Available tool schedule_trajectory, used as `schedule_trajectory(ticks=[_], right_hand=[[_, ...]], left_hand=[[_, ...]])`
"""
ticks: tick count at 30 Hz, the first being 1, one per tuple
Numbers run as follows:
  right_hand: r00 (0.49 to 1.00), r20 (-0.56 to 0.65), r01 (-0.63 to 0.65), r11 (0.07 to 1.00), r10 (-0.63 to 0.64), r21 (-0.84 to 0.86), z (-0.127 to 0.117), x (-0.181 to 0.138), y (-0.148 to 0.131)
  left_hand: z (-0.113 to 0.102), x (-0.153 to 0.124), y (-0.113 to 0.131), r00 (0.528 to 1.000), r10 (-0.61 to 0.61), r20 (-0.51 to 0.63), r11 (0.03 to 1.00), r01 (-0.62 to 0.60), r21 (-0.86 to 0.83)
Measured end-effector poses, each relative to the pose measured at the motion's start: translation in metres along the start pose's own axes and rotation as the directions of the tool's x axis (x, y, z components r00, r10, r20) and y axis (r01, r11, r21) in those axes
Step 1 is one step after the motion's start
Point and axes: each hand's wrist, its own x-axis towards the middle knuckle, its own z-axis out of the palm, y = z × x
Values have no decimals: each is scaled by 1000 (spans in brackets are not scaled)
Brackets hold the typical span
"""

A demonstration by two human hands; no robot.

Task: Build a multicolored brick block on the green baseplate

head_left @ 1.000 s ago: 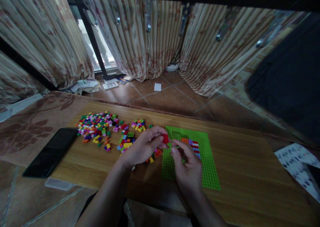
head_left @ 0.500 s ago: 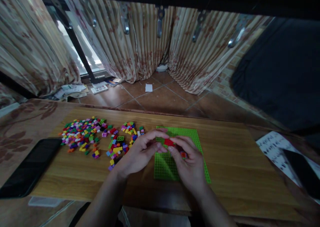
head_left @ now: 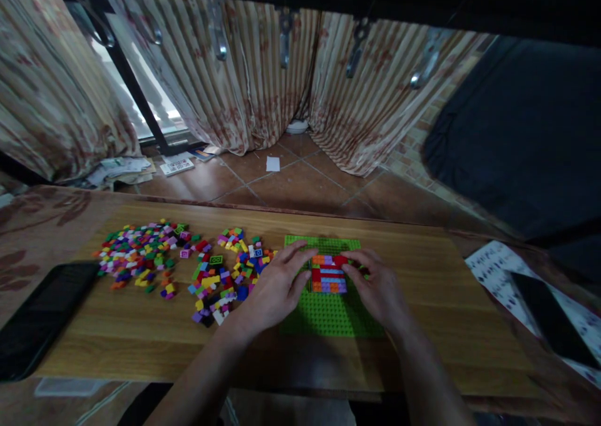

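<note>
**Brick block on baseplate: partly built**

The brick block [head_left: 328,273], in orange, red and purple rows, sits at the baseplate's [head_left: 328,316] centre; most studs remain bare. Its rows run 9-to-3 o'clock. The right hand [head_left: 378,288] pinches a red brick [head_left: 340,260] at the block's 1 o'clock corner. The left hand [head_left: 275,288] rests open at 9 o'clock. Loose bricks [head_left: 188,260] lie farther toward 9 o'clock.

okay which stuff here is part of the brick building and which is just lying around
In use: green baseplate, brick patch, loose bricks, left hand, right hand.
Lying about: black phone, printed sheet, floor papers.
</note>
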Motion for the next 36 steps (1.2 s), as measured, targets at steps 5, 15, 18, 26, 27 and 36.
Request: schedule_trajectory(ticks=[5,15,18,26,27,36], right_hand=[[999,41,6,1000,-6,3,2,3,-2],[999,37,-15,999,13,44,3,3,0],[999,34,-30,997,27,78,2,4,1],[975,74,-220,905,208,363,8,7,3],[968,70,-250,883,242,398,10,8,3],[908,94,-379,707,407,598,19,13,3]], left_hand=[[13,0,1,997,80,19,987,-82,138],[32,7,4,990,96,106,962,-120,244],[36,9,5,991,75,109,963,-100,251],[37,9,8,995,43,94,955,-68,287],[37,9,8,995,37,94,954,-63,294],[37,11,12,995,-12,100,961,-16,276]])
